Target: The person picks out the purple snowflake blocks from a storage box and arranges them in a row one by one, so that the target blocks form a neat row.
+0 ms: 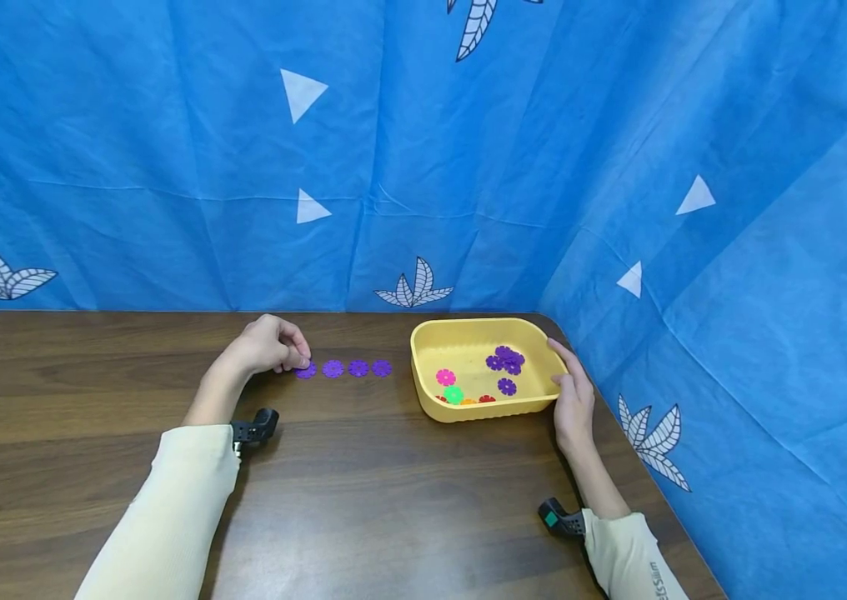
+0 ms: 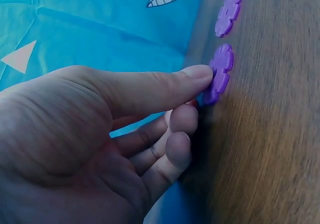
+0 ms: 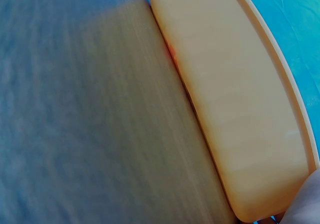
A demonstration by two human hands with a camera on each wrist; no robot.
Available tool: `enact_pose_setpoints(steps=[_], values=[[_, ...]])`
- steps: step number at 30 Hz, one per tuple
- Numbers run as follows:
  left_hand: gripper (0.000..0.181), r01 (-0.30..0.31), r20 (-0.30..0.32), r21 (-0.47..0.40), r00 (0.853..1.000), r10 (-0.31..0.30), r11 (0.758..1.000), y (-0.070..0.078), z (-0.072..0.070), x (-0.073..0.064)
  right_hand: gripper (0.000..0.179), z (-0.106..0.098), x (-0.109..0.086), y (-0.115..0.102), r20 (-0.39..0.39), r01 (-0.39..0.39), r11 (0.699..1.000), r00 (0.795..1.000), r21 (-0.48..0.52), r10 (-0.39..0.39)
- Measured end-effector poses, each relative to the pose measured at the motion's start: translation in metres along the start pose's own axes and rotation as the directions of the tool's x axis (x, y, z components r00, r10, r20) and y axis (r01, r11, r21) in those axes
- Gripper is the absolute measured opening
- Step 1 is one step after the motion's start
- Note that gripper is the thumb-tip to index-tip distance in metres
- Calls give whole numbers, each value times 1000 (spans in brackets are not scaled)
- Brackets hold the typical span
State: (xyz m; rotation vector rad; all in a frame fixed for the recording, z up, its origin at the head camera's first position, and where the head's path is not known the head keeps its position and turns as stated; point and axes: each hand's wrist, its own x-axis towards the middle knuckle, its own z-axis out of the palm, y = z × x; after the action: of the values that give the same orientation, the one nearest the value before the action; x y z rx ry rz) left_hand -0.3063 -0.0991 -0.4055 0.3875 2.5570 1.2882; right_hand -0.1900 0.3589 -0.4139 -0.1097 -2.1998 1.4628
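At the left end of a row, my left hand [image 1: 269, 343] pinches the edge of a purple flower-shaped plastic disc [image 2: 222, 73], thumb tip on it and the other fingers curled. To its right along the same line lie several matching discs, among them a purple disc [image 1: 358, 368]. My right hand [image 1: 575, 403] grips the right end of a yellow plastic basin [image 1: 498, 410], thumb at the rim and fingers along the outer wall. Only a small part of that hand shows at the corner of the right wrist view, beside the basin's side wall [image 3: 235, 99].
Inside the basin lie a cluster of purple discs [image 1: 508, 360], a pink disc [image 1: 445, 377], a green disc [image 1: 453, 394] and partly hidden red and orange ones. The dark wooden table [image 1: 363, 483] meets a blue patterned curtain [image 1: 243, 167] at the back and right.
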Motion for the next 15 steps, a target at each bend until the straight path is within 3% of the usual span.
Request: enact_pose_setpoints(steps=[3,6,11,15], values=[[11,2,12,-48,1000,-2,999,0,-1,-2,55,0,-1,-1,0,1,1000,1000,-8,-1],[15,0,-13,-100,1000,-1,995,2,-2,-4,55,-1,0,0,-2,1,1000,1000,-13,-1],[22,9,-127,-133,992,-26,991,1,-2,-3,54,0,1,-1,-2,-3,1000,1000,-10,3],[22,-20,-241,-144,970,-15,989,4,0,0,54,1,0,-2,0,-5,1000,1000,-18,5]])
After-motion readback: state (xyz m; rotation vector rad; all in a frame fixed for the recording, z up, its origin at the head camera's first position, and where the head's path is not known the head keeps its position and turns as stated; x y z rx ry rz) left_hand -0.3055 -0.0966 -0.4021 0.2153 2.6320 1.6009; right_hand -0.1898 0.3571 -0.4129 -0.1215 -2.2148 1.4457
